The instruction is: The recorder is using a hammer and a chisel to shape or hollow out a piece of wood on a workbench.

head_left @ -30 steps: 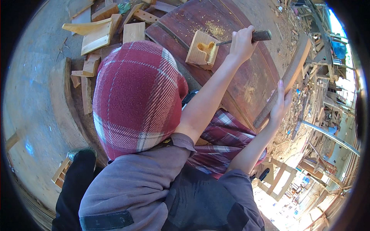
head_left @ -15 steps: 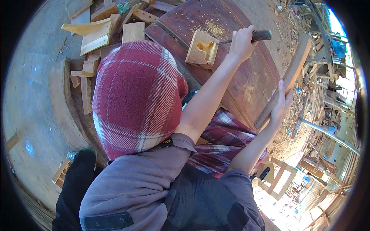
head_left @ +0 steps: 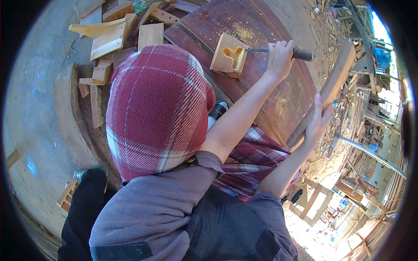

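My left hand (head_left: 281, 61) is closed round a chisel, its dark handle (head_left: 303, 55) sticking out on the right. The thin blade (head_left: 257, 50) reaches left to a pale wooden block (head_left: 223, 61). A rounded, branching hollow is carved in the block, and the chisel's tip is at the hollow's right edge. My right hand (head_left: 318, 119) grips a long wooden bar (head_left: 334, 76) near its lower part. The bar slants up to the right, apart from the chisel. Both hands are above or beside a dark reddish wooden panel (head_left: 278, 82) on which the block lies.
Wood shavings (head_left: 244, 31) lie on the panel beyond the block. Offcuts (head_left: 109, 39) are piled at the far left, near a curved plank (head_left: 76, 117). Red plaid cloth (head_left: 156, 108) bulges in front of me. A dark-trousered leg (head_left: 85, 213) stands at lower left.
My left hand has shifted slightly right and nearer, and the chisel's handle has dropped, so the blade lies more level. My right hand and the bar have barely moved.
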Available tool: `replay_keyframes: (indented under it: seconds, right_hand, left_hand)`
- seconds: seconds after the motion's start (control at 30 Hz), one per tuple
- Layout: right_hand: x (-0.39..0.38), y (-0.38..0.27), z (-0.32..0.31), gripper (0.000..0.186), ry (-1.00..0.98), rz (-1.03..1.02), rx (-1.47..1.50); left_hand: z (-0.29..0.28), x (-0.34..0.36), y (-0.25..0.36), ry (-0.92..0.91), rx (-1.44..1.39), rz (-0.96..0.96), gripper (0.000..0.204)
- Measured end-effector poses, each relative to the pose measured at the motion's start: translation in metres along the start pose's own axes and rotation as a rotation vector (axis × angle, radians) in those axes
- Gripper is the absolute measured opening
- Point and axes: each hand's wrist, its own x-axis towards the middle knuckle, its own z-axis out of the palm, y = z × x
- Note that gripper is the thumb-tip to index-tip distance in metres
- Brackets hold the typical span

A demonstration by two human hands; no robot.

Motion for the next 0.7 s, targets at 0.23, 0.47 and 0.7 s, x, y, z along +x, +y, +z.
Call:
replay_keyframes:
  seconds: [0.23, 0.47, 0.7]
  right_hand:
    - [0.002, 0.005, -0.005, 0.061, -0.040, 0.051, 0.071]
    - [0.000, 0.006, -0.005, 0.061, -0.046, 0.017, 0.077]
    - [-0.002, -0.003, -0.004, 0.063, 0.072, -0.168, 0.054]
  left_hand:
    - [0.000, 0.016, -0.005, -0.134, -0.009, -0.083, 0.020]
    - [-0.008, 0.025, -0.008, -0.152, -0.043, -0.105, 0.020]
    - [-0.021, 0.037, -0.008, -0.047, -0.147, -0.197, 0.023]
